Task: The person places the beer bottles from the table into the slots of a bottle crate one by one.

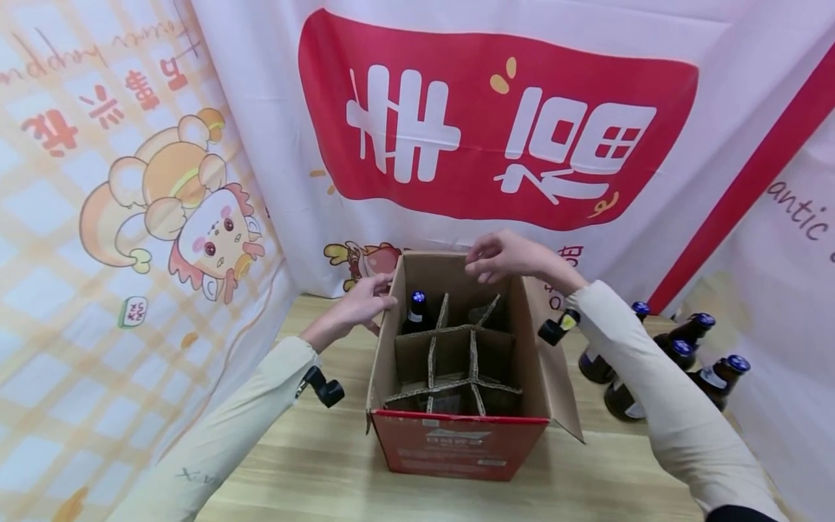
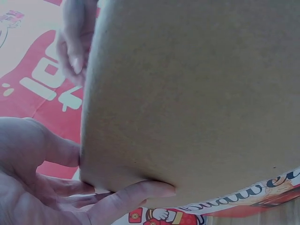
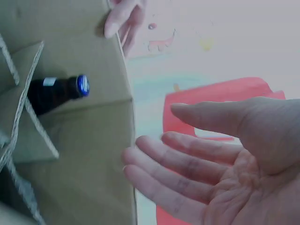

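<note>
Box [image 1: 457, 451] stands right of your left hand [image 1: 359, 301], which pinches it; your right hand [image 1: 496, 257] hovers near, loosely spread.

Matt cardboard box [image 1: 463, 453], rough-edged cardboard dividers [image 1: 451, 355]; glossy glass bottles [image 1: 716, 380] with shiny metal caps [image 1: 738, 363]; smooth wood-look tabletop [image 1: 313, 449]; creased cloth backdrop [image 1: 483, 145].

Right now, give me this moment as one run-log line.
Left hand: grips carton, left edge; right hand: near carton's back edge; bottle: inside carton, far left; other bottles: right of carton
</note>
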Demonstrator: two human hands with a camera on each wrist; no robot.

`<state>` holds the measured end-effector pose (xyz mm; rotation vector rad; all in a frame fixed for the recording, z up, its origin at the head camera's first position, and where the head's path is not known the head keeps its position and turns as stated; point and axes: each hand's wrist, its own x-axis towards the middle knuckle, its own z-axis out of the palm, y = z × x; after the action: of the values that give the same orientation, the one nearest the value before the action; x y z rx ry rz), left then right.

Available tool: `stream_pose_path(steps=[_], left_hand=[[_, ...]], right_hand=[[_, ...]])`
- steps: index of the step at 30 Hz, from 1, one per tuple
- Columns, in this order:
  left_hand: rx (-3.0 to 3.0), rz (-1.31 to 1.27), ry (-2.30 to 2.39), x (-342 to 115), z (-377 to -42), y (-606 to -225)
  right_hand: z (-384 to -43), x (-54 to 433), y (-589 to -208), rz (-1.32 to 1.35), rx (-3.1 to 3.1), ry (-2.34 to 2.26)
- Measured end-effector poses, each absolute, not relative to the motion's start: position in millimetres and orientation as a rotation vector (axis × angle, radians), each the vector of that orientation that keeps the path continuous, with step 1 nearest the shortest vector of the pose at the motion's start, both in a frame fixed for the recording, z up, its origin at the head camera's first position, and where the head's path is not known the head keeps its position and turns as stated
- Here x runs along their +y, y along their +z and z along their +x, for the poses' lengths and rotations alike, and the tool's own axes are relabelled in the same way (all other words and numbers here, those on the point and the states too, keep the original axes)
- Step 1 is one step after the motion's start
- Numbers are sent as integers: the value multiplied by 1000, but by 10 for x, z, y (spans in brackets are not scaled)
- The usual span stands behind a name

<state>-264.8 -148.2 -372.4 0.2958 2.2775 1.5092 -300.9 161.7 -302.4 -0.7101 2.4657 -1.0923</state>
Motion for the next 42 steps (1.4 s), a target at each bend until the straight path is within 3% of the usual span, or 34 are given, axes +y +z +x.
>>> stream_pose_path(steps=[11,18,24,33,42], left_hand=[[2260,320,1502,-1518,-2614,-3706],[2256,316,1503,-1487,-2604,-3704],[2246,314,1518,-1484,-2602,-3715],[2281,357,1480,-1527,-2618,-3713],[2305,366,1483,-1526,-2608,-3747]], right_hand=[[-2897,2429,-3192,-552,2727,-1318],[-2725,2894,-3567,-195,2911,-1500],[-2584,3202,-3992,115,3224,-1387],[-2490,3403,-4583,376,3459,-1227],[-2435,3357,-5081,803,3371,-1708]])
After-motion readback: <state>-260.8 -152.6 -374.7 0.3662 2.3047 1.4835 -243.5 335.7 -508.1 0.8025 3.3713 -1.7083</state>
